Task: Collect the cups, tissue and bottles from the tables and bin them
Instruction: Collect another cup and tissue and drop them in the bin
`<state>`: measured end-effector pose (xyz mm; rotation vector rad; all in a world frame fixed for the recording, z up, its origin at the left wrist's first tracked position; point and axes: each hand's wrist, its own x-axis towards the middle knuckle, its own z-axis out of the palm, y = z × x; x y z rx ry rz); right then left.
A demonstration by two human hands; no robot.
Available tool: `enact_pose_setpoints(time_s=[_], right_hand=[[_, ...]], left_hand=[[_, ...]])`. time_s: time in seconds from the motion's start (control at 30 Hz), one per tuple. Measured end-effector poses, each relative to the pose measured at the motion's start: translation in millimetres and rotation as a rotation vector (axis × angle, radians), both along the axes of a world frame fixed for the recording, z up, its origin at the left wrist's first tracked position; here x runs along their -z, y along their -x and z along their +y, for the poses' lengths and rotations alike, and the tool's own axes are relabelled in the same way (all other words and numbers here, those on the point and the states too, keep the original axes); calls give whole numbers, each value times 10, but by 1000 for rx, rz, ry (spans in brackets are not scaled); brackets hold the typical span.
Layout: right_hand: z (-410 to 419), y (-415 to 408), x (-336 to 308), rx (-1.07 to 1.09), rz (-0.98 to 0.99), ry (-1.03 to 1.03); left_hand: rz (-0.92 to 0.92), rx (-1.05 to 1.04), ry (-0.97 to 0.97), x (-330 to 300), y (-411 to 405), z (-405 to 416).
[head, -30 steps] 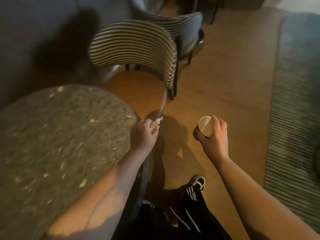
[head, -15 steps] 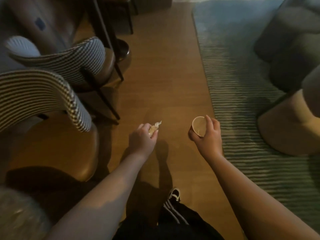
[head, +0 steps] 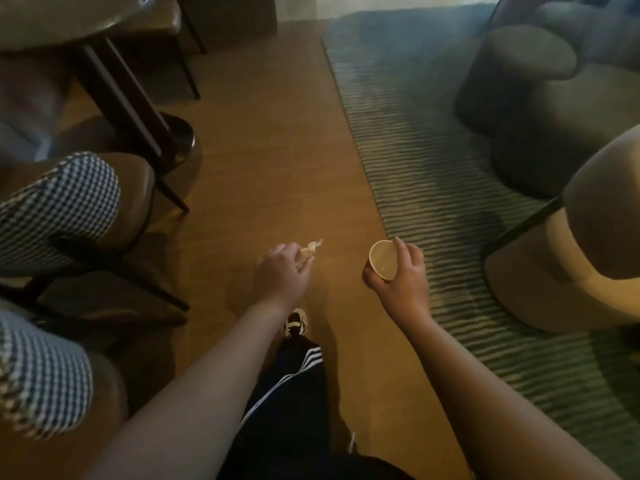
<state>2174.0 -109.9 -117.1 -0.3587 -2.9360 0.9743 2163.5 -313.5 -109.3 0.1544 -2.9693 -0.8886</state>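
- Head view, looking down: both bare forearms reach forward over a wooden floor (head: pixel 277 161), the hands level with each other and apart.
- The left hand (head: pixel 282 273) is curled closed, its grip pinching a small crumpled tissue (head: pixel 310 249); the white scrap pokes out past the fingertips at the upper right of the fist.
- The right hand (head: pixel 401 275) has its grip wrapped around a paper cup (head: pixel 381 259), fingers over the far side and thumb underneath. The cup is tilted so that its open mouth faces the camera, and its pale inside shows.
- Both things are held in the air above the floor, neither touching any surface.
- Below the left wrist, a dark shoe (head: pixel 295 323) with white stripes stands on the floor, and a leg in dark trousers (head: pixel 291 393) with white side stripes runs back toward the camera.
- On the left stand two chairs with checked backrests (head: pixel 62 209) and brown seats, and beyond them a round table (head: pixel 69 19) on a dark leg.
- On the right lies a green striped rug (head: pixel 433 174), its edge running just beside the right hand.
- On the rug stand a grey upholstered seat (head: pixel 540 81) and, nearer, a pale rounded stool (head: pixel 568 271), partly cut off by the frame edge.
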Motion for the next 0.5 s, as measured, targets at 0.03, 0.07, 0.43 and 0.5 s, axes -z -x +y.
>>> enact_pose_setpoints(time_s=[0.03, 0.07, 0.43, 0.5], right_hand=[[-41, 258, 22, 5, -3, 3], [-86, 522, 24, 14, -8, 8], [-235, 3030, -295, 167, -31, 3], [-188, 3438, -271, 185, -35, 6]], left_hand=[[-4, 10, 2, 24, 278, -40], [-15, 19, 2, 31, 555, -83], [-41, 116, -24, -172, 3264, -229], [-54, 136, -51, -147, 3685, -143]])
